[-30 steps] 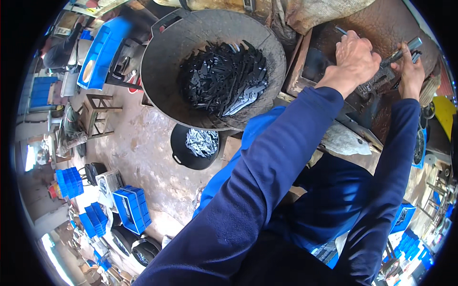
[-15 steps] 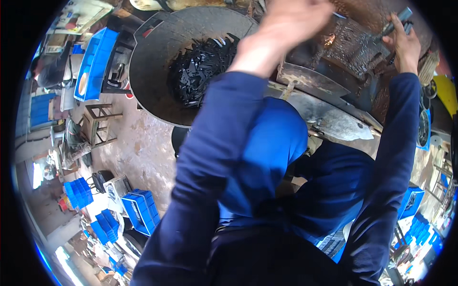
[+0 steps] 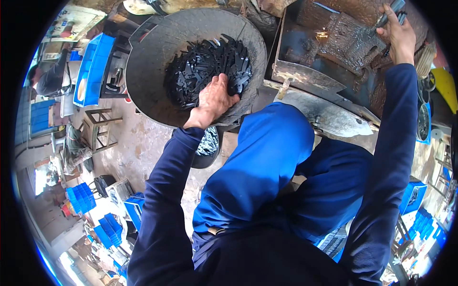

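My left hand (image 3: 213, 101) is down in a wide round metal pan (image 3: 148, 62), on the near side of a heap of thin dark metal pieces (image 3: 200, 62). Its fingers bend together against the heap; whatever they pinch is hidden. At the upper right, my right hand (image 3: 400, 40) is closed round a grey metal handle (image 3: 384, 20) beside a wet, rust-brown machine block (image 3: 350, 45). A small orange glint shows on the block's left part.
A metal trough edge (image 3: 307, 78) runs between the pan and my knees. Below the pan stands a dark container (image 3: 208, 143) of shiny pieces. Blue crates (image 3: 94, 69) and a wooden stool (image 3: 100, 126) are at the left. Another person (image 3: 50, 78) sits at far left.
My left hand has come from above the machine block, leftward and down into the pan's heap. My right hand stays on the handle, which has shifted slightly up and left.
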{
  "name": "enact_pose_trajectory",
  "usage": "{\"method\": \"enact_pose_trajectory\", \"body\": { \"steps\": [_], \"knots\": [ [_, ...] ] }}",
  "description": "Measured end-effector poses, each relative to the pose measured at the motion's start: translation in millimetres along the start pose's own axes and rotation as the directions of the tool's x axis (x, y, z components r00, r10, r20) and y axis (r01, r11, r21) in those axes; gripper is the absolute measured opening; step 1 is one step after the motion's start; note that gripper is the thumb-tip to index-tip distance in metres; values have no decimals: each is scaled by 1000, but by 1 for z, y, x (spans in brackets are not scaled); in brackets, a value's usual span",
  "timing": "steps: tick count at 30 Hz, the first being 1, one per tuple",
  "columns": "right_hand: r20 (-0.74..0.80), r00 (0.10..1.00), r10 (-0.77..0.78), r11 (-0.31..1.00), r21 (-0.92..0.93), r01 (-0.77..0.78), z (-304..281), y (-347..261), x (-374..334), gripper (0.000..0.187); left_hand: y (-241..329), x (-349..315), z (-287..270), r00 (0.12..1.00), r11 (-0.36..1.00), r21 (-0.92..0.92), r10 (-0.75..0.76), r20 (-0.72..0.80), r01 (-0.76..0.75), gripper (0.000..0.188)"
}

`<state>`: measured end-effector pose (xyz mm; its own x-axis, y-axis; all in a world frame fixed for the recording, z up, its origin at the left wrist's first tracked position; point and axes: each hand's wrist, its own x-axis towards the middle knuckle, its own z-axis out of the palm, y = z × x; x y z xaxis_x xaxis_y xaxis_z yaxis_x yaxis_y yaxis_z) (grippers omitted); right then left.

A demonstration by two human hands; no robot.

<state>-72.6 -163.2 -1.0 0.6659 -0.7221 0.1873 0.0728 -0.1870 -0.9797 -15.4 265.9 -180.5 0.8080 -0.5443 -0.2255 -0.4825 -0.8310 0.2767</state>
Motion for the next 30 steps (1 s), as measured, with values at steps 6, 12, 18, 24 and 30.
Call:
{"method": "enact_pose_trajectory", "body": {
  "steps": [6,12,18,24,30],
  "knots": [
    [21,1000,10,1000,-10,-10,-1,2,4,42,-2,8,9,998,998,56,31,-54,-28,52],
    [-53,997,-63,997,-55,60,9,-8,-16,21,-4,8,15,987,991,113,91,-129,-77,52],
    [-39,995,-89,995,-46,87,6,-5,-14,19,-7,10,15,989,985,123,131,-65,-123,49],
    [-53,996,-67,997,-30,66,7,-4,-14,20,-25,21,15,993,996,-70,46,-112,-54,47],
    [-102,994,-45,987,-158,28,6,-3,-9,21,-61,38,19,980,974,-207,-125,-155,92,43]
  ]
}}
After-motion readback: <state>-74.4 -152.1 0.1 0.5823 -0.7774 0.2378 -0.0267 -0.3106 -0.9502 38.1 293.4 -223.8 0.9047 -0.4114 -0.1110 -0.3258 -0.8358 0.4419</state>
